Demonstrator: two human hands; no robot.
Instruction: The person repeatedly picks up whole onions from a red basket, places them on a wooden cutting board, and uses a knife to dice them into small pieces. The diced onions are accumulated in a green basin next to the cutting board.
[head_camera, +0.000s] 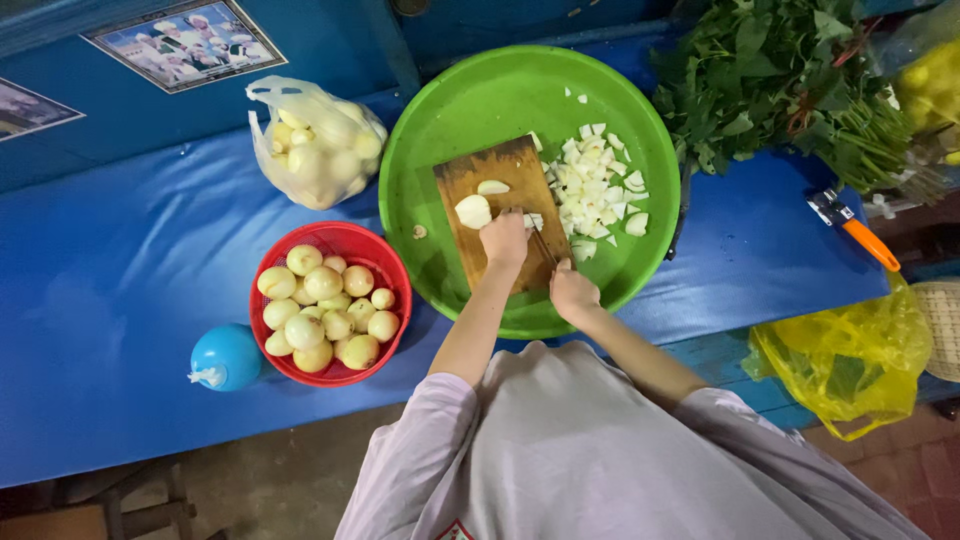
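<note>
A wooden cutting board (490, 175) lies inside a big round green tray (450, 110) on a blue table. My left hand (505, 240) presses down on a piece of peeled white onion at the board's near right corner. My right hand (573, 292) grips a knife (541, 244) whose blade points toward the left hand's fingers. Two larger onion pieces (474, 210) rest on the board to the left of my left hand. Several chopped onion bits (598, 185) are piled on the tray to the right of the board.
A red basket (375, 255) of peeled onions sits left of the tray, with a blue round object (228, 355) beside it. A clear bag of onions (315, 145) lies behind. Leafy greens (790, 85), an orange-handled tool (860, 235) and a yellow plastic bag (850, 355) are on the right.
</note>
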